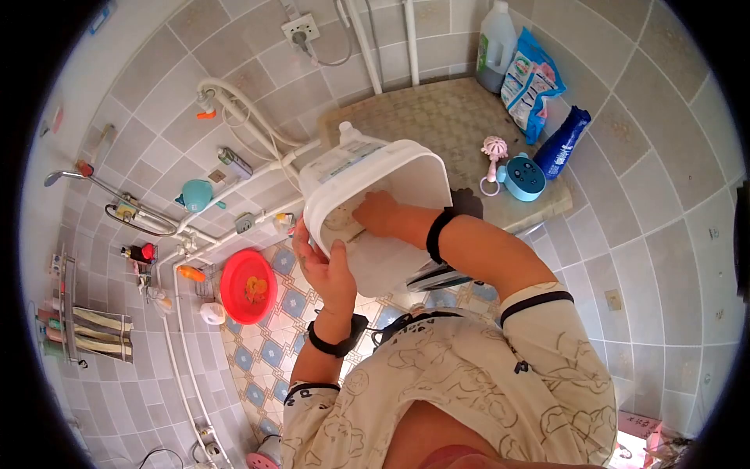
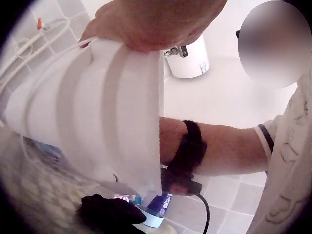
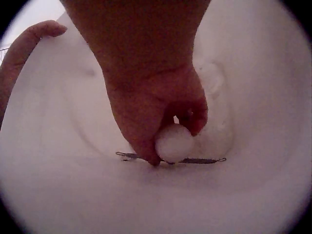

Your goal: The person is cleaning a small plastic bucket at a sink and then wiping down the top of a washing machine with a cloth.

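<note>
A large white plastic bin (image 1: pixel 391 270) is tipped so that its mouth faces the body. My left hand (image 1: pixel 332 273) grips its near left rim, thumb inside and fingers along the outside. My right hand (image 1: pixel 376 213) reaches deep into it. There, in the right wrist view, thumb and fingers pinch a smooth white ball (image 3: pixel 174 144) close to the inner surface. Right by the ball lies a thin dark rod (image 3: pixel 202 161) with small looped ends. The left wrist view shows the bin's ridged outer side.
Behind the bin is a stone-patterned counter (image 1: pixel 414 109). On it stand a bottle (image 1: pixel 497 47), a blue detergent bag (image 1: pixel 533 86), a dark blue packet (image 1: pixel 562 143), a light blue round device (image 1: pixel 523 178) and a pink rattle (image 1: pixel 494 148). A red basin (image 1: pixel 248 287) is on the left. White pipes run along the wall.
</note>
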The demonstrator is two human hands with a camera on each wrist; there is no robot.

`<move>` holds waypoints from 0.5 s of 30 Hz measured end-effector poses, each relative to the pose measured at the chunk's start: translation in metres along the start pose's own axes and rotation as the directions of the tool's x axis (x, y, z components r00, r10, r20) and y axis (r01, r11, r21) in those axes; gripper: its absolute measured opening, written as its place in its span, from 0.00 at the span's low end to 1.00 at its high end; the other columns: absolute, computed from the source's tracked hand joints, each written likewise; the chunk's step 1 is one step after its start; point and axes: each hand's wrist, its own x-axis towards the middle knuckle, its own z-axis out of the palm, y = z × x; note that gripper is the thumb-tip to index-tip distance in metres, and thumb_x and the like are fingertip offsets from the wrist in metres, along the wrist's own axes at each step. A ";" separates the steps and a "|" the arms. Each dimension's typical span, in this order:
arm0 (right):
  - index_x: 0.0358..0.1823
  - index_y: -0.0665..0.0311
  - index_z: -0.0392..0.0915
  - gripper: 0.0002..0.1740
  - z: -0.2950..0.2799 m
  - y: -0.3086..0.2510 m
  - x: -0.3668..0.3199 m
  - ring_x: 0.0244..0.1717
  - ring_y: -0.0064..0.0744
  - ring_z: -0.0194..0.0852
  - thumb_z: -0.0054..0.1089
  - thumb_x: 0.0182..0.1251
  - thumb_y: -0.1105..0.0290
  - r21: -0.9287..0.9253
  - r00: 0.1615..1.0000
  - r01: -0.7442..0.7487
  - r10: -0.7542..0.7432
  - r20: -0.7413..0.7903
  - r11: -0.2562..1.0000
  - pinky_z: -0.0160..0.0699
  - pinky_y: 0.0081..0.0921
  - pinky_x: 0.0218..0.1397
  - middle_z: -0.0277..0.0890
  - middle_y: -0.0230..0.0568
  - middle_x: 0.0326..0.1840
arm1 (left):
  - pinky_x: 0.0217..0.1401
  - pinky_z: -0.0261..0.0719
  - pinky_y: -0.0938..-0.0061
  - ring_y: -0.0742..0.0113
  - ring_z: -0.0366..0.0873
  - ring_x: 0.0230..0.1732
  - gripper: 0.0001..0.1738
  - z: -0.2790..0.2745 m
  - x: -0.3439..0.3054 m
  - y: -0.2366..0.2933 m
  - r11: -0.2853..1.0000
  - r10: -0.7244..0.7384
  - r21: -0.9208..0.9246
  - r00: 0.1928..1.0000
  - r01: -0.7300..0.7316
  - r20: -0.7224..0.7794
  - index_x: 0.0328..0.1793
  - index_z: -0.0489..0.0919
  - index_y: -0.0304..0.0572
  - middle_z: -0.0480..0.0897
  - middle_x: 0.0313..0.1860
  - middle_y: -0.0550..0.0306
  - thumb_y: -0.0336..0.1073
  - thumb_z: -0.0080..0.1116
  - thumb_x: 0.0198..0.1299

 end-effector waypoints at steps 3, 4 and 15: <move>0.35 0.56 0.82 0.10 -0.020 0.001 -0.002 0.48 0.41 0.73 0.52 0.55 0.67 -0.099 0.994 0.105 -0.101 0.040 0.989 0.73 0.37 0.43 0.79 0.36 0.41 | 0.66 0.61 0.69 0.63 0.63 0.62 0.35 -0.005 0.009 0.000 0.999 0.022 0.035 1.000 -0.022 -0.008 0.67 0.55 0.35 0.62 0.61 0.51 0.18 0.46 0.48; 0.35 0.56 0.82 0.10 -0.027 0.000 -0.004 0.48 0.41 0.73 0.52 0.55 0.67 -0.105 0.994 0.111 -0.108 0.036 0.988 0.73 0.37 0.43 0.79 0.36 0.41 | 0.65 0.61 0.69 0.63 0.64 0.62 0.34 -0.006 0.012 0.003 1.000 -0.003 0.030 0.998 0.005 -0.055 0.67 0.55 0.35 0.62 0.61 0.51 0.19 0.46 0.49; 0.38 0.66 0.78 0.08 -0.097 0.039 -0.083 0.41 0.23 0.73 0.56 0.60 0.71 0.967 0.967 0.254 0.002 -0.254 -0.028 0.70 0.20 0.46 0.77 0.34 0.36 | 0.58 0.69 0.70 0.61 0.71 0.55 0.29 -0.050 0.041 -0.005 0.994 -0.091 -0.088 0.931 0.064 -0.353 0.63 0.59 0.33 0.69 0.57 0.49 0.20 0.47 0.52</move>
